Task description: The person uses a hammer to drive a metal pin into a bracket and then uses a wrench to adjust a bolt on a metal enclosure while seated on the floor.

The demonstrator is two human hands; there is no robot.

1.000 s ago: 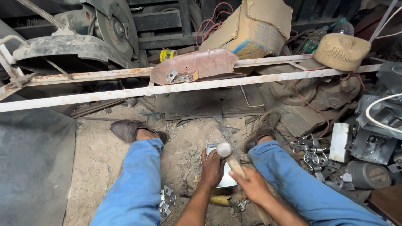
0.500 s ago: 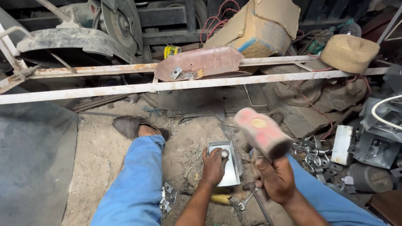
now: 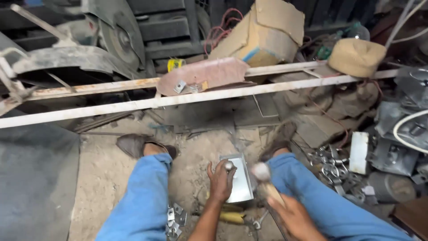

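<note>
Currently mid-strike: left hand (image 3: 220, 182) is closed around a short metal punch (image 3: 229, 166), tip set on the flat metal plate (image 3: 240, 178) lying on the dirt floor (image 3: 102, 174) between the knees. Right hand (image 3: 294, 218) grips the hammer (image 3: 263, 175) handle, head blurred just beside the punch. Plate looks flat and unmarked as far as visible; forming work appears mostly left.

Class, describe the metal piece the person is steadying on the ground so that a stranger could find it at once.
Start at the two blue trouser legs stretched over the dirt floor. Between the knees, the left hand steadies a metal plate, with the hammer in the right hand beside it. It is the only flat, pale, shiny rectangle there; the brackets nearby are small and folded.
</note>
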